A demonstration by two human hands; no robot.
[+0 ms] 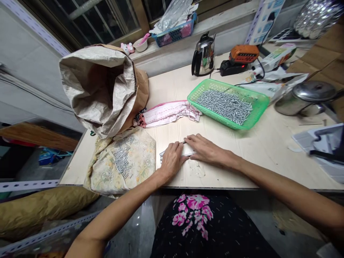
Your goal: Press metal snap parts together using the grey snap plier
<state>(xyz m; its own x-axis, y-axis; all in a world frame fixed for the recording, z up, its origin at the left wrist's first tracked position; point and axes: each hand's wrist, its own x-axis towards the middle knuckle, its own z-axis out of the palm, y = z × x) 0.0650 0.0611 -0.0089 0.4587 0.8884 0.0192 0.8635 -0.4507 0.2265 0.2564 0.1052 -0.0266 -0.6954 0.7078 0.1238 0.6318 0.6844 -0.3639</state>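
Note:
Both hands are together at the front of the table over a narrow, flat, silvery-white strip point(185, 153) that lies on the wood. My left hand point(171, 161) is closed over its left part, fingers bent and thumb along the near edge. From the right, my right hand point(205, 150) grips across the strip, with fingertips at the far side and thumb at the near side. A small dark piece shows at the right fingertips, too small to name. Left of my hands, a pile of small metal pins or screws point(122, 157) lies on a floral cloth point(145, 152).
A green plastic basket point(197, 104) full of similar metal pieces stands beyond my right hand. At the back left, a large paper sack point(141, 86) gapes open beside a pink-white cloth point(168, 113). A kettle point(205, 53), an orange battery point(244, 53) and a metal pot point(292, 102) stand farther back.

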